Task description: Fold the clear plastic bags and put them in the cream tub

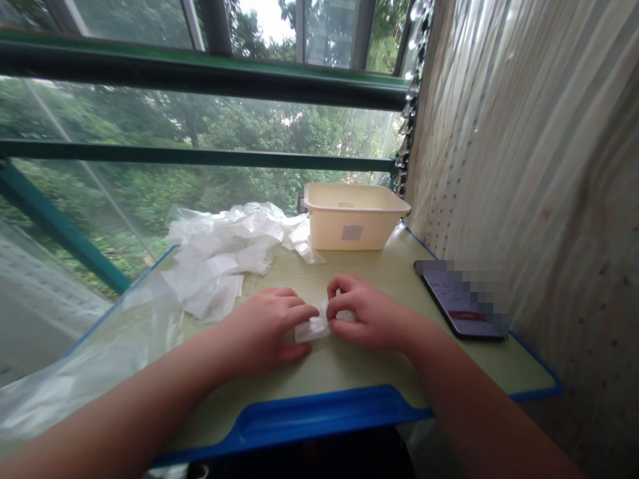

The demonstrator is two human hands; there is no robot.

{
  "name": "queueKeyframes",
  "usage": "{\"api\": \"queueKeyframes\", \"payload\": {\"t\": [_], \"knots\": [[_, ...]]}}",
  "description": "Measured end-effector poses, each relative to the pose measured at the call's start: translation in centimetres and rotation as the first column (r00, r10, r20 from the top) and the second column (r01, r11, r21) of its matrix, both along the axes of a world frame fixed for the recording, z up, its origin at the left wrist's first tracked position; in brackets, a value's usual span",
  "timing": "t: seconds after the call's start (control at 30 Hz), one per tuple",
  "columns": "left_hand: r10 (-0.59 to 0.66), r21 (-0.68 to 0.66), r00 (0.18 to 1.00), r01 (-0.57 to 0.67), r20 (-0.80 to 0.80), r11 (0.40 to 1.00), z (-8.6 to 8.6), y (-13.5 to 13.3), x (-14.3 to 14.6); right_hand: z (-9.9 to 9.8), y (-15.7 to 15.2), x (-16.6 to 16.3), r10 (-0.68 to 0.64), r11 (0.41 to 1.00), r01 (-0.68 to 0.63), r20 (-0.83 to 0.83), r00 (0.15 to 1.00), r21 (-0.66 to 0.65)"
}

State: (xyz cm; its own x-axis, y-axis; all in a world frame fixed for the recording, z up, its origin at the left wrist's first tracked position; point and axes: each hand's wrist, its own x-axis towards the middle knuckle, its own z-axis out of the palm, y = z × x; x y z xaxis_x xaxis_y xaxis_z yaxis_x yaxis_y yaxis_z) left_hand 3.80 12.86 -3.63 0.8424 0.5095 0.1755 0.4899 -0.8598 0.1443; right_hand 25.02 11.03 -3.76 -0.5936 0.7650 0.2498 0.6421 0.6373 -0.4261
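A small clear plastic bag (310, 329) lies crumpled on the table between my hands. My left hand (269, 324) rests over its left side, fingers stretched and thumb apart, with the fingertips at the plastic. From the other side my right hand (363, 313) pinches the bag, thumb and fingertips drawn together on its right part. What sits inside the bag, if anything, cannot be made out. Beyond my left hand spreads a loose heap of thin white plastic bags (219, 256).
A cream plastic bin (344, 229) with a small label stands at the table's back. To the right lies a phone (456, 303), partly blurred out. The pale table (349, 369) has a blue rim. More clear plastic (94, 369) hangs at the left; a curtain (519, 146) borders the right.
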Motion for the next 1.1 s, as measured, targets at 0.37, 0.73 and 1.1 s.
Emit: {"api": "queueKeyframes", "payload": {"t": [0.37,0.73,1.1], "knots": [[0.054,-0.029,0.997,-0.053,0.061,0.998,-0.8,0.7,0.3,-0.6,1.4,-0.6,-0.055,0.997,0.053,0.041,0.998,0.060],[0.250,-0.074,0.950,-0.241,0.187,0.968,-1.3,0.7,0.3,-2.6,3.4,-1.3,-0.205,0.978,0.197,-0.137,0.969,-0.070],[0.249,-0.001,0.966,-0.250,0.072,0.968,-1.6,0.2,0.4,-2.8,3.6,-0.7,-0.154,0.987,0.157,-0.077,0.985,0.029]]}}
